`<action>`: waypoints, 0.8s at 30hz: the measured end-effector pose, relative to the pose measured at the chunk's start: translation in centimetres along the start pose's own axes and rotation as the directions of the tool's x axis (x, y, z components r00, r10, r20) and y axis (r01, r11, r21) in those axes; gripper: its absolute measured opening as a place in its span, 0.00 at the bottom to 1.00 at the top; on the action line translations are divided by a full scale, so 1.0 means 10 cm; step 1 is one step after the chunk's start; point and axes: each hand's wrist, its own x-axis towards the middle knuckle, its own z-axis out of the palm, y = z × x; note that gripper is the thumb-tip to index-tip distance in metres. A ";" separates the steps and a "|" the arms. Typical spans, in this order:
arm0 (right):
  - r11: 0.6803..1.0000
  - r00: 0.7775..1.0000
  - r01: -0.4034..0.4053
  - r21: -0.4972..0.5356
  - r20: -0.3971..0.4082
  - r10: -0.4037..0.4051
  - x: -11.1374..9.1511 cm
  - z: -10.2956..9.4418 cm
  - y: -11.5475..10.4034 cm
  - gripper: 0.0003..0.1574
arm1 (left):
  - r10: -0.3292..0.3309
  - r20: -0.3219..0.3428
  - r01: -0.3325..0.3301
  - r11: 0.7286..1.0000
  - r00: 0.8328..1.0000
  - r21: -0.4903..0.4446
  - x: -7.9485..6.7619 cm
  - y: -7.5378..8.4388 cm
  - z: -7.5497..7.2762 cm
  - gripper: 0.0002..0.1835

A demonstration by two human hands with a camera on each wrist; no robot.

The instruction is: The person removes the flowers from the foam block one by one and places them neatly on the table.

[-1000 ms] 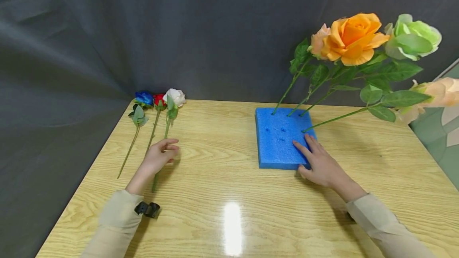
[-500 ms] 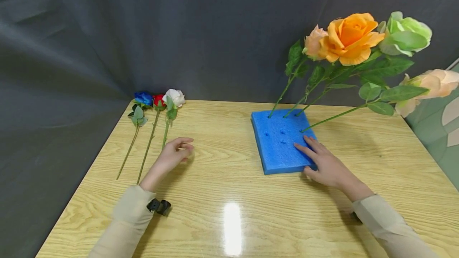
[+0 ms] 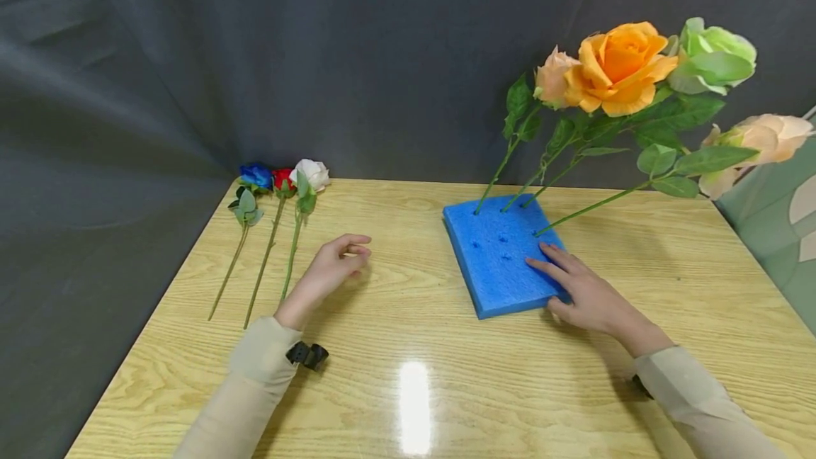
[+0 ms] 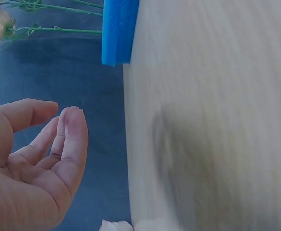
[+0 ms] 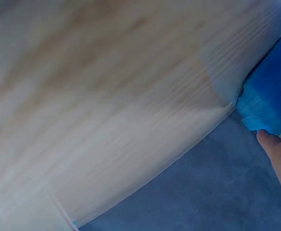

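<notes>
A blue foam block (image 3: 503,280) lies turned at an angle on the table. Fingers of my right hand (image 3: 589,299) rest spread on its right side, thumb at the near edge. Rising from the block on green stems are an orange rose (image 3: 618,69), a green rose (image 3: 714,59) and pale peach roses (image 3: 758,144), leaning right. My left hand (image 3: 331,266) is above the table between block and loose flowers, fingers loosely bent and nothing in them. Left of it lie a blue rose (image 3: 256,176), a red rose (image 3: 283,180) and a white rose (image 3: 310,174).
Several small holes mark the top of the block. A dark cloth (image 3: 382,62) hangs behind the wooden table (image 3: 395,346) and down its left side. At far right is a green surface with pale shapes (image 3: 778,246).
My left hand has moved right, away from the loose roses. The foam block has turned a little under my right hand, its near edge coming closer, and the standing flowers have shifted left.
</notes>
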 end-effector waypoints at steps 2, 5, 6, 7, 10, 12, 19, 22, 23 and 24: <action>1.000 1.000 0.015 -0.002 -0.007 -0.015 -0.01 -0.01 0.00 0.42 | 0.010 0.001 -0.010 1.000 1.000 -0.005 0.03 0.04 0.02 0.22; 0.999 0.999 0.034 0.001 -0.011 -0.034 -0.01 -0.02 0.00 0.41 | 0.030 0.007 -0.030 0.999 1.000 -0.019 0.07 0.09 0.06 0.22; 0.999 0.999 0.038 0.003 -0.010 -0.038 -0.02 -0.02 0.00 0.41 | 0.033 0.007 -0.033 0.999 0.999 -0.027 0.08 0.10 0.08 0.22; 0.999 0.999 0.042 0.004 -0.010 -0.042 -0.02 -0.03 0.01 0.41 | 0.039 0.007 -0.039 0.999 0.999 -0.032 0.09 0.12 0.09 0.22; 0.998 0.998 0.063 -0.002 -0.018 -0.063 -0.02 -0.03 0.02 0.42 | 0.040 0.007 -0.040 0.998 0.999 -0.054 0.12 0.17 0.11 0.22; 0.996 0.995 0.091 -0.009 -0.030 -0.092 -0.03 -0.02 0.05 0.41 | 0.041 0.006 -0.041 0.998 0.999 -0.055 0.16 0.20 0.13 0.21; 0.988 0.986 0.154 -0.032 -0.051 -0.156 -0.04 -0.05 0.10 0.40 | 0.048 0.027 -0.045 0.993 0.998 -0.109 0.23 0.27 0.18 0.21; 0.987 0.987 0.157 -0.033 -0.041 -0.158 -0.04 -0.06 0.11 0.39 | 0.043 0.027 -0.039 0.991 0.999 -0.129 0.25 0.30 0.22 0.21; 0.987 0.987 0.157 -0.027 -0.037 -0.158 -0.04 -0.06 0.12 0.39 | 0.039 0.025 -0.035 0.991 0.999 -0.131 0.27 0.31 0.24 0.21; 0.987 0.987 0.158 -0.022 -0.033 -0.158 -0.04 -0.07 0.12 0.39 | 0.037 0.022 -0.034 0.990 0.999 -0.135 0.28 0.31 0.25 0.21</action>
